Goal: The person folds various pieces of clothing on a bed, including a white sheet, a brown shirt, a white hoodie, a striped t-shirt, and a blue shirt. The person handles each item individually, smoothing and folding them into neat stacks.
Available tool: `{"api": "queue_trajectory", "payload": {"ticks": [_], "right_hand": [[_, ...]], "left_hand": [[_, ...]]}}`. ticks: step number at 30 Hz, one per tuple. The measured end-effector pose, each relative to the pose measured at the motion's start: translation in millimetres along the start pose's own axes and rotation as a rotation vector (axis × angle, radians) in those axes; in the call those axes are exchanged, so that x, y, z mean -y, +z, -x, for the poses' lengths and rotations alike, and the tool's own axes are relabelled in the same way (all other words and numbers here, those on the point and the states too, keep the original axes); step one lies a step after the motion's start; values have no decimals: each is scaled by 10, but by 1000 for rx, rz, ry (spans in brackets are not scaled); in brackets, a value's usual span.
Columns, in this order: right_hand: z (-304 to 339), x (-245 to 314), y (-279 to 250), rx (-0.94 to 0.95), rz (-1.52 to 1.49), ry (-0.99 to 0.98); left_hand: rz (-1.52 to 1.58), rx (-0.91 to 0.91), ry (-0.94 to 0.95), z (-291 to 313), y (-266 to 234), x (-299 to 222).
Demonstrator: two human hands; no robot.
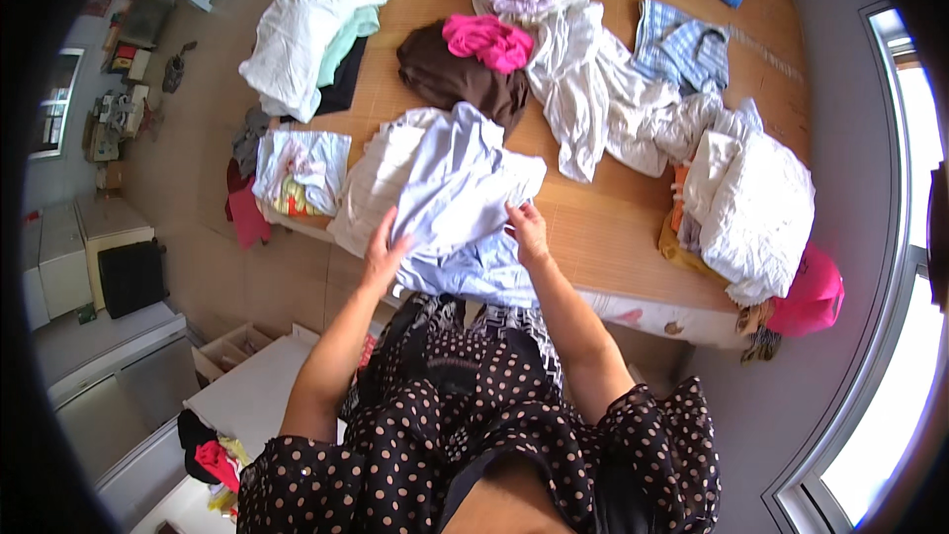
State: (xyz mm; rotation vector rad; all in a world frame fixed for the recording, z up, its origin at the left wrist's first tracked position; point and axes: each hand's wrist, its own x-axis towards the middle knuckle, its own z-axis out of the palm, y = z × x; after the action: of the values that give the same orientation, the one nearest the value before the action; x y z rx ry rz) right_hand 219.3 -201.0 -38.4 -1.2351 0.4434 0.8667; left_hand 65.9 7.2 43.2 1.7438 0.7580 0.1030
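Observation:
A light blue garment (pixel 450 178) lies loosely bunched at the table's near edge, part of it hanging over the front; its exact kind is hidden by the folds. My left hand (pixel 384 252) rests at its left side, fingers stretched and thumb apart. At the right side, my right hand (pixel 529 232) pinches the garment's edge between thumb and fingers. Under and left of it spreads a white striped cloth (pixel 371 188). Just beyond sit a dark brown garment (pixel 450 69) and a bright pink cloth (pixel 487 43) on top.
On the wooden table (pixel 583 227), a white garment pile (pixel 301 40) lies far left, a patterned light cloth (pixel 301 168) near left. White crumpled clothes (pixel 583 89), blue checked cloth (pixel 682 44) and a white heap (pixel 756 203) cover the right. A window (pixel 890 386) borders the right wall.

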Motion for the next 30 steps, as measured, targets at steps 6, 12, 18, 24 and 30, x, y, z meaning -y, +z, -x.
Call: {"api": "queue_trajectory", "payload": {"ticks": [6, 12, 18, 24, 30], "right_hand": [[717, 642, 847, 567, 9, -9], [1245, 1240, 1060, 619, 347, -533], [1130, 1408, 819, 427, 566, -655], [1472, 1200, 941, 513, 697, -663], [1476, 1475, 771, 250, 759, -558]], "left_hand": [[-491, 102, 239, 25, 379, -400], [231, 430, -120, -69, 194, -936], [1182, 516, -322, -29, -216, -1700], [1367, 497, -290, -160, -380, -1855], [1269, 524, -332, -346, -894, -1617]]}}
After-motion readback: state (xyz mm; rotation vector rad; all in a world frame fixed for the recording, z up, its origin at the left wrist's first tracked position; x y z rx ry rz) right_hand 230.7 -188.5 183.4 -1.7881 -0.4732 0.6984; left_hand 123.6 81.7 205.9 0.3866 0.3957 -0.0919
